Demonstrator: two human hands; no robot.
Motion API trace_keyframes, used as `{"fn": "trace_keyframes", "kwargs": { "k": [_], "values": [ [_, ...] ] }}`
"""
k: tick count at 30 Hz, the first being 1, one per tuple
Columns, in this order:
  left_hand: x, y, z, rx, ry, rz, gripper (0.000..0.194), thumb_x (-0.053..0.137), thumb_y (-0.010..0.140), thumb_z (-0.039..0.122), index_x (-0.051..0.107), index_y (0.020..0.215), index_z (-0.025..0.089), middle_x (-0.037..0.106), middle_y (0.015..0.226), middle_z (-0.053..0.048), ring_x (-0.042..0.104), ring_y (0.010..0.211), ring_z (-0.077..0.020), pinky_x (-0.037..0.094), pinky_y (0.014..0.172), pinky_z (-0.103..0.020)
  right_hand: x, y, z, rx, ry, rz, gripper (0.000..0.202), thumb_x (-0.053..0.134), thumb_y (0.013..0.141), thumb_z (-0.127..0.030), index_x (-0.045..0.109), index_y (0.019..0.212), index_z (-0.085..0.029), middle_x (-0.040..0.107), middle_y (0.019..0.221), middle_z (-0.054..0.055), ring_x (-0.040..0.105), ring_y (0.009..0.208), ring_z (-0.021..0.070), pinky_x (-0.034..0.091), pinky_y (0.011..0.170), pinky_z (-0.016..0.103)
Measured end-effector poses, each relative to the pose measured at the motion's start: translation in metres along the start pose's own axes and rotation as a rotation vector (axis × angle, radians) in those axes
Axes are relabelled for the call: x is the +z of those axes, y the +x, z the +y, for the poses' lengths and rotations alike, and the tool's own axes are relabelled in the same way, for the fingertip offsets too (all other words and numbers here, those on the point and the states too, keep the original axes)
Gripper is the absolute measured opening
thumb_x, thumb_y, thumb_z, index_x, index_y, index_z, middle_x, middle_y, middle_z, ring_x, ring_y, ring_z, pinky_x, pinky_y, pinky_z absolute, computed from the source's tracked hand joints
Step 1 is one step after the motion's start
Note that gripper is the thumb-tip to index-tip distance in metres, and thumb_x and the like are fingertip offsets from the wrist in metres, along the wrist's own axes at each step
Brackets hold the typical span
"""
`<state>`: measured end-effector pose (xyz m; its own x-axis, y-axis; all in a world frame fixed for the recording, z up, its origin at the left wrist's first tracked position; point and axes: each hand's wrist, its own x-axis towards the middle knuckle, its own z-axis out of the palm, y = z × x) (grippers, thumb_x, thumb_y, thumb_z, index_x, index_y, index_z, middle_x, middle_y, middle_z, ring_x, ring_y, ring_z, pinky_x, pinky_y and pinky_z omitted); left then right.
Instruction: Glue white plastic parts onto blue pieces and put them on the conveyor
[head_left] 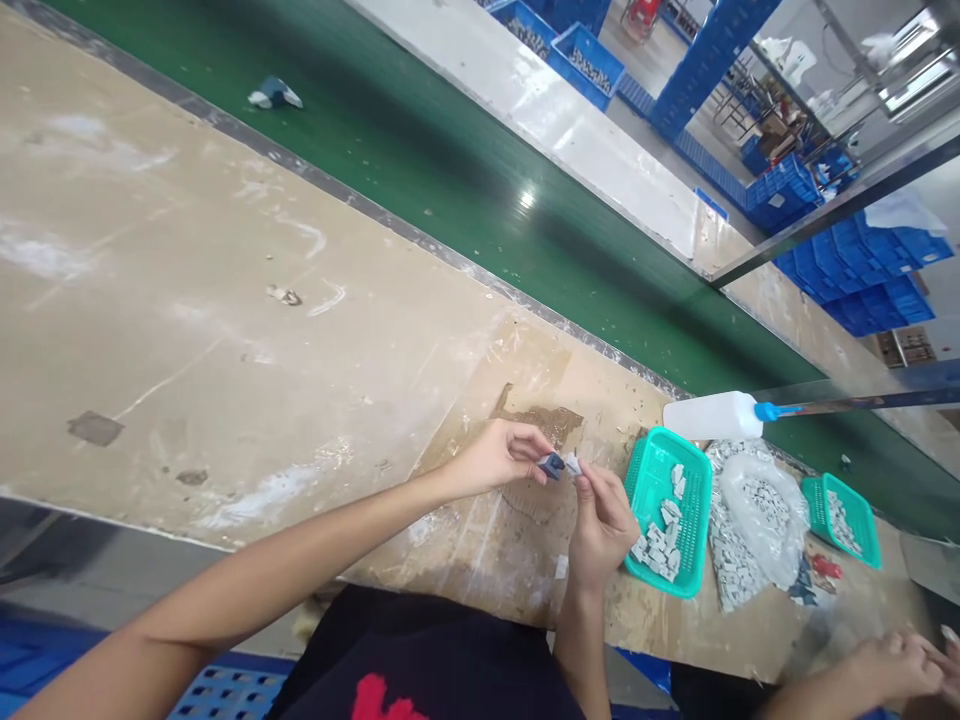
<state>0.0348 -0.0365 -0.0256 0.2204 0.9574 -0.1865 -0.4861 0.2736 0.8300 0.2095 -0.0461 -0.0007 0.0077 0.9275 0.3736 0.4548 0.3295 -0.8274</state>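
My left hand (517, 455) pinches a small dark blue piece (553, 466) over the workbench. Close to it, my right hand (602, 515) grips a small light grey piece (573, 463) between thumb and finger. The two pieces nearly meet, and I cannot tell whether they touch. Just right of my right hand stands a green plastic basket (706, 520) with several light grey pieces (660, 545) in it.
A white squeeze bottle (712, 416) with a blue tip lies behind the basket. Right of it are a plastic bag (750, 520) of small pieces and a second green basket (870, 535). A co-worker's hands (900, 665) show at lower right. A green conveyor belt (420, 170) runs behind the bench.
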Motion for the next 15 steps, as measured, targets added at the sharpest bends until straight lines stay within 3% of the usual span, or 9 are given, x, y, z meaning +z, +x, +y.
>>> {"fn": "trace_keyframes", "kwargs": {
  "k": [6,15],
  "values": [
    [0.004,-0.003,0.003,-0.001,-0.02,0.002,0.027,0.085,0.063,0.023,0.067,0.08,0.012,0.075,0.079,-0.009,0.074,0.072,-0.0198,0.06,0.077,-0.03,0.001,-0.001,-0.007,-0.06,0.029,-0.041,0.014,0.067,0.09,-0.021,0.08,0.096,-0.024,0.074,0.086,0.004,0.069,0.083,0.0175,0.057,0.073,0.031],
    [0.012,-0.011,0.009,0.054,0.015,0.134,0.022,0.082,0.062,0.019,0.066,0.076,0.012,0.075,0.076,-0.007,0.073,0.069,-0.0186,0.058,0.067,-0.023,0.01,-0.003,-0.013,-0.108,0.045,-0.079,0.038,0.059,0.091,-0.006,0.076,0.112,-0.033,0.068,0.086,0.001,0.067,0.081,0.014,0.055,0.071,0.028]
  ]
}}
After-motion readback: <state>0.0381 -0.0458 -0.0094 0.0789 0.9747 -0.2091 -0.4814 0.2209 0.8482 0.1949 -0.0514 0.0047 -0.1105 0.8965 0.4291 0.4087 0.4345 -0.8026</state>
